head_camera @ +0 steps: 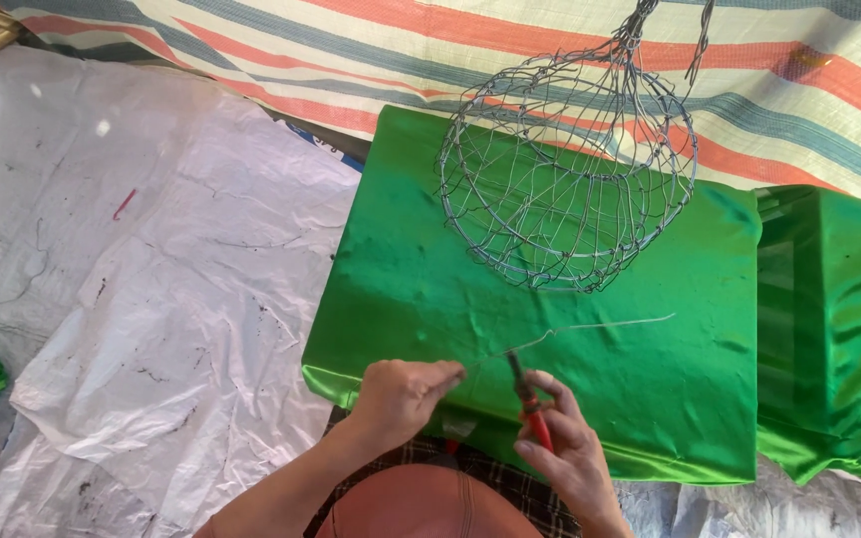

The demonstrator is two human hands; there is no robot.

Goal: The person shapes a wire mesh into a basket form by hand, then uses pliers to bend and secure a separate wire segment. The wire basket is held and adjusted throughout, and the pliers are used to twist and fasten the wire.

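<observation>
1. A striped woven tarpaulin, in orange, grey-blue and cream bands, spans the far side; it bears no label or sign that I can make out.
2. A crumpled white plastic sheet covers the ground on the left, smudged with dark marks. No print is legible on it.
3. The table is draped in shiny green cloth, and a second green-covered block stands just beside it on the right.
4. A round wire basket sits on the table's far half, its mesh and rim already woven and its twisted handle wires rising out of view. By its look, the basket body is largely formed.
5. A single loose wire runs above the near half of the table, bent near its left end and not joined to the basket; that piece looks unfinished.
6. The left hand is clenched on the wire's near end.
7. The right hand has its grip closed around red-handled pliers, whose nose meets the wire beside the left fingers.
</observation>
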